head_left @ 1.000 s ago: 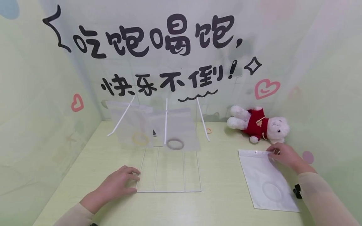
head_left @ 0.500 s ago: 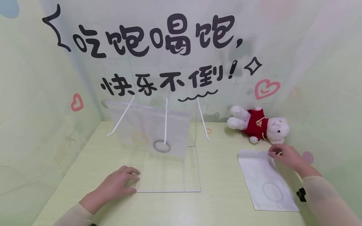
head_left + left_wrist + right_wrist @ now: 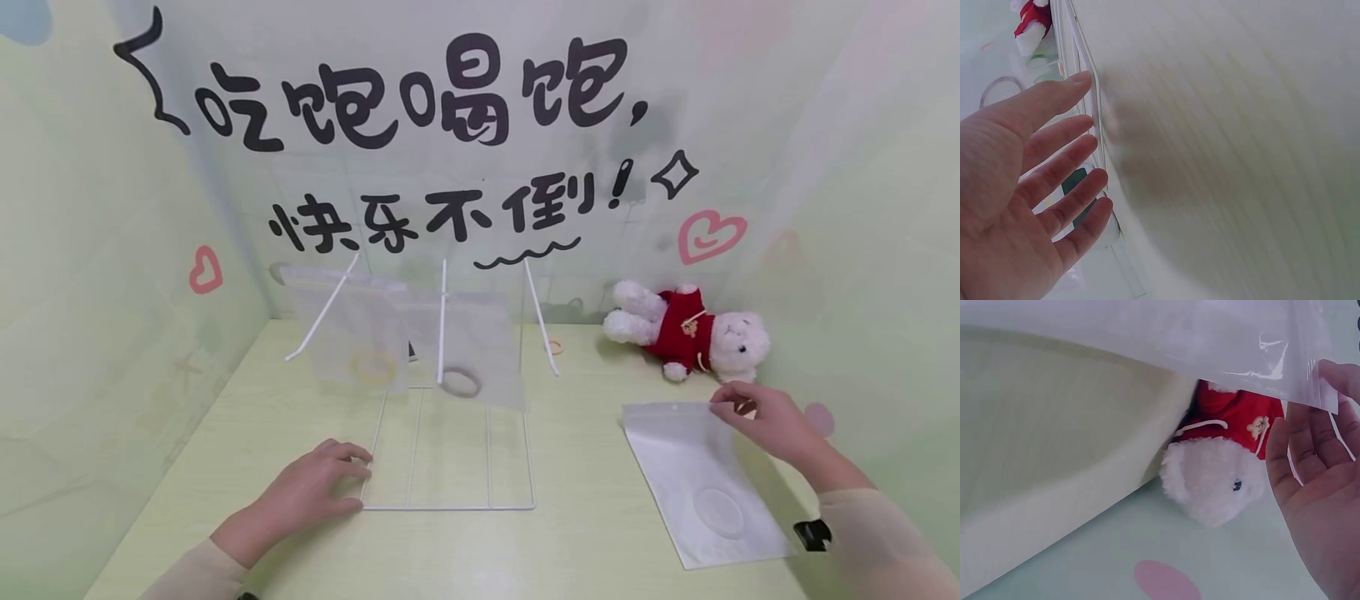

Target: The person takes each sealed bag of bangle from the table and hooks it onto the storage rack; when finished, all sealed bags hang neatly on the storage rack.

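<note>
My right hand (image 3: pixel 772 423) pinches the top right corner of a clear-white zip bag (image 3: pixel 667 467). A pale ring (image 3: pixel 717 512) shows through the bag's lower part. In the right wrist view the bag (image 3: pixel 1147 331) spans the top, its corner between thumb and fingers. My left hand (image 3: pixel 303 487) rests its fingertips at the left front corner of a white wire rack (image 3: pixel 450 507). The left wrist view shows those fingers nearly straight, thumb tip at the wire. Two similar bags hang on the rack, one with a yellow ring (image 3: pixel 372 367), one with a brown ring (image 3: pixel 459 382).
The rack's hooks point forward; the right hook (image 3: pixel 542 317) carries no bag. A white plush bear (image 3: pixel 690 329) in a red sweater lies at the back right. A small orange ring (image 3: pixel 555 347) is behind the rack. Printed curtains surround the table (image 3: pixel 577 467).
My right hand has lifted the bag's top edge a little and moved slightly right. The middle hanging bag has swung left and back. My left hand stays at the rack.
</note>
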Tool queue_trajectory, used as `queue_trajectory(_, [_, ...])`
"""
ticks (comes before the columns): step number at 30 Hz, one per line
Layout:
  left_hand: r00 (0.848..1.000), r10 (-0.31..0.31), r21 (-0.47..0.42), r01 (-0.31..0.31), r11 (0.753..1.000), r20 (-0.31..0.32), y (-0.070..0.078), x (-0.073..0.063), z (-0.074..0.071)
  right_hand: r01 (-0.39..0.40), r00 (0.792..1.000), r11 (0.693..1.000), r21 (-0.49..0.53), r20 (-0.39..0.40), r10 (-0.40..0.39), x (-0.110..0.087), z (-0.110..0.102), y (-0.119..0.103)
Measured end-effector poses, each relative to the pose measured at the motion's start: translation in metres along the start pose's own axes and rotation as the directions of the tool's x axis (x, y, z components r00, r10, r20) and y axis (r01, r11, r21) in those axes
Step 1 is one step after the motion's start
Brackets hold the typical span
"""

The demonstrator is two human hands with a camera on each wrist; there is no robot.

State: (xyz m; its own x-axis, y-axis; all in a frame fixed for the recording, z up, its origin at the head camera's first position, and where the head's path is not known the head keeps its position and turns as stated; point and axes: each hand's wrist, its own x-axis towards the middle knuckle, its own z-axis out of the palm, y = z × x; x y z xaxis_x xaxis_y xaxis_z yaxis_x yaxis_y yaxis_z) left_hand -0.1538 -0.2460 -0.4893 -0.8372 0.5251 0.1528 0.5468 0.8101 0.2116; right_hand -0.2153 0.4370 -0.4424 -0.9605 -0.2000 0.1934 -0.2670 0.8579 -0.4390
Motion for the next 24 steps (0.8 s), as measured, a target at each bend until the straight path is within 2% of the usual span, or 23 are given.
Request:
queue_trajectory(8, [1.000, -0.019, 0.007, 0.019, 1.000, 0.002, 0.001, 0.000, 0.002, -0.007, 0.998, 0.998, 0.055, -0.066, 0.010, -0.005, -0.008, -0.022])
queue_trajectory(14, [1.000, -0.009, 0.009, 0.009, 1.000, -0.010, 0.001, 0.002, 0.000, 0.000, 0.995, 0.994, 0.105, -0.101, 0.011, -0.008, -0.013, -0.042])
queue_trajectory(19, [1.000, -0.014, 0.000, 0.014, 1.000, 0.004, 0.000, 0.002, 0.000, 0.052, 0.991, 0.992, 0.116, -0.131, -0.037, -0.009, -0.015, -0.060])
queue_trajectory(24, [1.000, -0.015, -0.003, 0.015, 1.000, 0.008, 0.001, 0.002, 0.000, 0.133, 0.978, 0.984, 0.123, -0.177, -0.110, -0.010, -0.015, -0.073])
